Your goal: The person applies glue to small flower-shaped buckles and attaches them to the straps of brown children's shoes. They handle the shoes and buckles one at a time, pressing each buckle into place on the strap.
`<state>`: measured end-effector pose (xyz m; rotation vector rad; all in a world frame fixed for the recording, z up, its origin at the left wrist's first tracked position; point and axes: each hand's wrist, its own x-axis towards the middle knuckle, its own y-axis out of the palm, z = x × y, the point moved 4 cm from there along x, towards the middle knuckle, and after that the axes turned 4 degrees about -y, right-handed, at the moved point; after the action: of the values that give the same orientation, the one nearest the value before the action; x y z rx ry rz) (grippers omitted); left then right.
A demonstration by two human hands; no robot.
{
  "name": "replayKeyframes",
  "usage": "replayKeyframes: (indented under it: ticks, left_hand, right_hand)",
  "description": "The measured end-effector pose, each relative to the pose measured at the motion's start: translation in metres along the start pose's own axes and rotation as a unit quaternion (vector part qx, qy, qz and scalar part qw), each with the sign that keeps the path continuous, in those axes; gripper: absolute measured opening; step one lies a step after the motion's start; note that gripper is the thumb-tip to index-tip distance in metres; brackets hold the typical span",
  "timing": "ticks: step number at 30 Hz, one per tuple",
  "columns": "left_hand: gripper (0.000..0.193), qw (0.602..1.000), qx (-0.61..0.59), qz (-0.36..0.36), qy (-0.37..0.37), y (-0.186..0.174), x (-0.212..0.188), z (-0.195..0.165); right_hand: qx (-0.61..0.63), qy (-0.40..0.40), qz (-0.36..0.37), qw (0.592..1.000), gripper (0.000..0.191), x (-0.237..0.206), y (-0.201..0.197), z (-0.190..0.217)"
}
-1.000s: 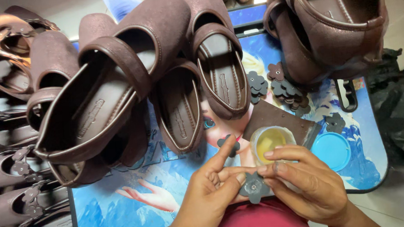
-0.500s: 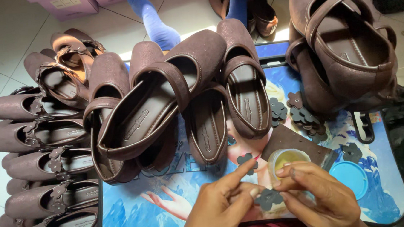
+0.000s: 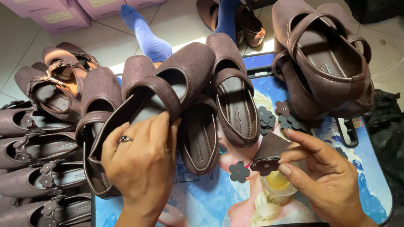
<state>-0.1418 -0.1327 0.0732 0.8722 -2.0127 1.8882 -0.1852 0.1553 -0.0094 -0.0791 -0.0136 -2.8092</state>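
Two hands work over a printed blue tabletop [image 3: 202, 215]: the left hand [image 3: 142, 162] grips the strap of a brown strapped shoe [image 3: 164, 94] atop the shoe pile, while the right hand [image 3: 325, 176] pinches a brown flower ornament [image 3: 265, 165] above a small glue cup [image 3: 278, 183].

- The surface [image 3: 352, 174] is a small tray-like table with a blue cartoon picture on top.
- Brown strap shoes [image 3: 233, 98] lie heaped across its far half, with another pile [image 3: 323, 61] at its right corner.
- Loose dark flower trims [image 3: 266, 117] lie near the middle.
- A small cup of yellow glue [image 3: 275, 182] stands on it.
- The tiled floor [image 3: 5, 54] carries finished shoes [image 3: 33, 150] in a row at left, pale boxes [image 3: 58, 10] beyond.
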Motion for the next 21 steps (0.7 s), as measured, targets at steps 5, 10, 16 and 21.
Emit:
replayKeyframes:
  ticks: [5,10,16,21]
  left_hand:
    - [0.021,0.997,-0.080,0.008,-0.011,-0.037,-0.004,0.004]
    - [0.023,0.961,-0.249,0.117,-0.005,-0.036,-0.001,0.004]
    - [0.027,0.935,-0.316,0.158,-0.027,-0.016,-0.009,0.012]
    - [0.031,0.931,-0.321,0.172,-0.013,-0.014,-0.010,0.019]
  right_hand:
    - [-0.047,-0.049,0.022,0.997,0.067,0.006,0.005,0.029]
    - [-0.179,-0.142,0.046,0.972,0.074,0.010,0.024,0.073]
    - [-0.204,-0.151,0.142,0.957,0.082,0.035,0.062,0.088]
    - [-0.237,-0.147,0.184,0.942,0.074,0.053,0.087,0.086]
